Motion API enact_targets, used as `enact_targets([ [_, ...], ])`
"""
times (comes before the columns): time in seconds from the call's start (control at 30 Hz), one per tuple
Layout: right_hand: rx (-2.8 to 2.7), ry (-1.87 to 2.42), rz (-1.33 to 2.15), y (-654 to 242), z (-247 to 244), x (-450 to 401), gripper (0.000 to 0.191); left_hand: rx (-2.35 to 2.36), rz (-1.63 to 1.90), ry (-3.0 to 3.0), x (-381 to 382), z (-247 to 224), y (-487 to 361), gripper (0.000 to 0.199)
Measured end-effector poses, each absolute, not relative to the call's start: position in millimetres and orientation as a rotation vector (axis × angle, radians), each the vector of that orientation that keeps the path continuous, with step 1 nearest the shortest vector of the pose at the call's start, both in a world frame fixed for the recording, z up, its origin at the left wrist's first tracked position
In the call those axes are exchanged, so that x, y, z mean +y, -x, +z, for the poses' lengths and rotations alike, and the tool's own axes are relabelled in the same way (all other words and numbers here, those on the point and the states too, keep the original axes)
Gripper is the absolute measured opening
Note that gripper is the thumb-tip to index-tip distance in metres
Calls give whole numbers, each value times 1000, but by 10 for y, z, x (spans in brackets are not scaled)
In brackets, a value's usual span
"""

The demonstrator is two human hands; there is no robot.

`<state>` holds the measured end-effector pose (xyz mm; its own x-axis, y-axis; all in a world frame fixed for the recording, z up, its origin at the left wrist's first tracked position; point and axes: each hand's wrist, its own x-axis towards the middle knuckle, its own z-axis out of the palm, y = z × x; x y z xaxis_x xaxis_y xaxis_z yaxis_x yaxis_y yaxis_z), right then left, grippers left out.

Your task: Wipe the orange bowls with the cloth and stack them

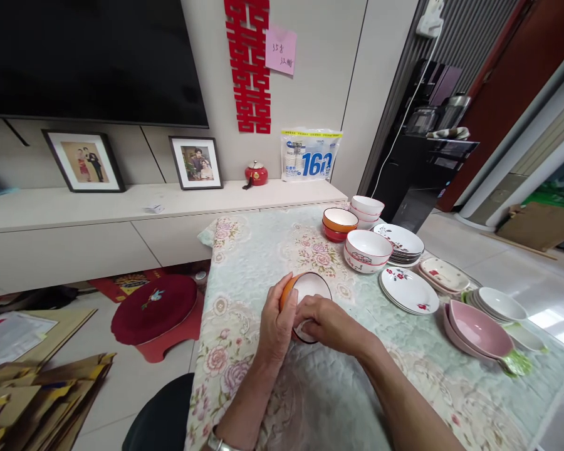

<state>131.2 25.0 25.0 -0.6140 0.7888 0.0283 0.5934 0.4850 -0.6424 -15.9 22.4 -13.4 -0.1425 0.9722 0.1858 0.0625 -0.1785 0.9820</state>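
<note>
My left hand [278, 319] grips the side of an orange bowl [316, 285] with a white inside and a dark rim. The bowl is tilted toward me above the near part of the table. My right hand [328, 321] reaches into it with curled fingers pressed together. Whatever those fingers may hold is hidden; a whitish patch below them cannot be told from the bowl's inside. Beyond my hands stand an orange bowl stacked on a red bowl [334, 234] and two white bowls [367, 257] with red rims.
A floral cloth [244, 269] covers the table. Along the right are stacked plates [408, 289], pink leaf-shaped dishes [482, 329], and small white bowls [502, 304]. More white bowls [367, 207] stand farther back. A red stool [162, 313] stands left of the table; a white cabinet [192, 207] lies behind.
</note>
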Motion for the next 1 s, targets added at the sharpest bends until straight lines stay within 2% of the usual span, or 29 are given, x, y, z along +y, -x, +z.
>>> enact_targets([
  [0.13,-2587,1538,174,-1240,180,250,25,1270,1396,-1331,215,-105,149,49],
  [0.2,-2548,1629,3,-1200,136,266,23,1260,1380,-1319,197,-123,126,54],
  [0.27,-2475,1704,-22,-1190,100,291,21,1257,1366,-1298,166,-163,77,65],
  [0.37,-2352,1761,117,-1234,62,334,18,1239,1331,-1283,109,-228,-28,85],
  [0.47,-2182,1681,403,-1284,41,362,15,1207,1310,-1303,83,-251,-90,91],
  [0.63,-1851,1179,1289,-1277,75,340,16,1359,1390,-1269,137,-207,4,64],
  [0.73,-1936,1011,1439,-1290,163,301,18,1390,1457,-1249,168,-172,80,56],
  [0.8,-2155,1057,1231,-1316,218,281,20,1390,1477,-1246,172,-145,103,53],
  [0.9,-2444,1308,658,-1341,240,276,26,1394,1449,-1288,171,-102,112,54],
  [1.0,-2508,1558,126,-1327,184,302,25,1374,1409,-1289,182,-84,126,56],
])
